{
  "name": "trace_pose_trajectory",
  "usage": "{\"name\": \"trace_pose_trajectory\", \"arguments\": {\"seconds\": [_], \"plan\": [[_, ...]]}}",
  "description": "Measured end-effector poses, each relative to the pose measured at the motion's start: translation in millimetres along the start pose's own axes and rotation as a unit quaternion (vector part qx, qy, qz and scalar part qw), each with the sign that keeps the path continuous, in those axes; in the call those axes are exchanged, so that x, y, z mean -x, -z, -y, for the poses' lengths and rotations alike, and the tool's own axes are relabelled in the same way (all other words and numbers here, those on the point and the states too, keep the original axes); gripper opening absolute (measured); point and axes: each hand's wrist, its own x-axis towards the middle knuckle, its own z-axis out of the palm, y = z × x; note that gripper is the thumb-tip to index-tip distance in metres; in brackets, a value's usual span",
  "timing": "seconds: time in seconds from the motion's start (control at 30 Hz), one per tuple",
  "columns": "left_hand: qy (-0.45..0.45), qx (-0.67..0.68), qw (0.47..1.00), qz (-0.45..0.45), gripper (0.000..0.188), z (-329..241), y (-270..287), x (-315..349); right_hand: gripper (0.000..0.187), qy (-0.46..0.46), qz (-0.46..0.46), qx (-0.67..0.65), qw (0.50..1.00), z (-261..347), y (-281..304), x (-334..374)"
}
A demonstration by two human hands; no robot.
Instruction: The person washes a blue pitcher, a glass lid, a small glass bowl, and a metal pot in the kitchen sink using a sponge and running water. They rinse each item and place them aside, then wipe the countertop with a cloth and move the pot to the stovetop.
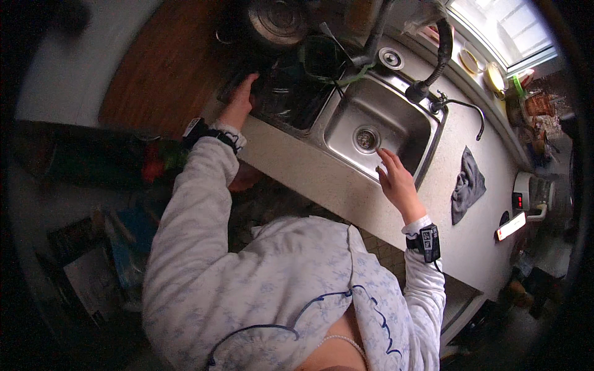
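Observation:
My left hand (pixel 240 102) reaches to the dark left end of the sink area, beside the shadowed left basin (pixel 288 99). Its visible fingers look stretched out, and the far side of the hand is lost in shadow. Over the near rim of the steel sink (pixel 346 127) hovers my right hand (pixel 399 185), fingers apart and holding nothing. Below its fingertips lies the round drain strainer (pixel 366 140). A black flexible faucet (pixel 442 52) arches above the far side of the basin, next to a thin curved spout (pixel 473 106).
A dark grey cloth (pixel 468 185) lies on the counter right of the sink. Further right are a lit phone (pixel 511 227) and a white appliance (pixel 526 195). A metal pot lid (pixel 277 21) and a green-rimmed container (pixel 325 59) stand behind the left basin. Dishes (pixel 495 78) line the windowsill.

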Motion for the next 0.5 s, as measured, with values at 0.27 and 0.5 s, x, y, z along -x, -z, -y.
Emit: {"name": "trace_pose_trajectory", "arguments": {"seconds": [0.27,0.5], "plan": [[-0.126,-0.095,0.964,0.212,0.061,47,16,-41,0.038,-0.013,-0.046,-0.011,0.999,0,13,9],[-0.09,-0.295,0.951,0.013,0.072,-58,-13,5,0.035,0.017,-0.121,-0.367,0.922,30,152,10]]}}
